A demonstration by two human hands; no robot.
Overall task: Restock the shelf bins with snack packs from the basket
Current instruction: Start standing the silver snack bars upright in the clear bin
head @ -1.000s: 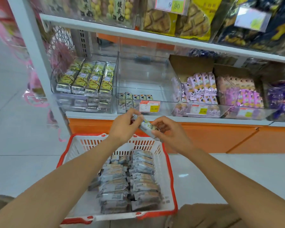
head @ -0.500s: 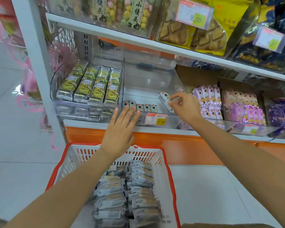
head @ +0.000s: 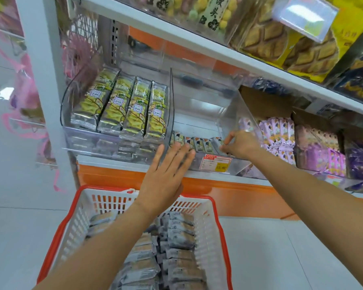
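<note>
**Down comes the right hand point(head: 239, 144)**

Since half a second ago it has dropped from up over the clear middle bin point(head: 208, 114) to the row of packs point(head: 194, 143) at the bin's front. Its fingers curl round the last snack pack point(head: 217, 143) at the right end of that row. So the pack is in the bin, but the hand has not let go. The left hand point(head: 166, 176) is flat with straight fingers. It holds nothing and is just in front of the bin's front wall.

I think the job has only just begun. One short row fills only the front of the bin. Below the bin, the red and white basket point(head: 105, 204) holds lots of grey packs point(head: 178, 237), so many trips are left.

Left of the bin is a bin full of green and yellow packs point(head: 122, 109). Right of the bin are purple packs point(head: 277, 132). A price tag point(head: 215, 163) sticks on the bin's front.

Above the bin a white shelf point(head: 197, 43) hangs low, so hands must go in under it. The bin's tall clear side walls leave a thin way in. The left hand is close to the front, where the next pack would go in.
</note>
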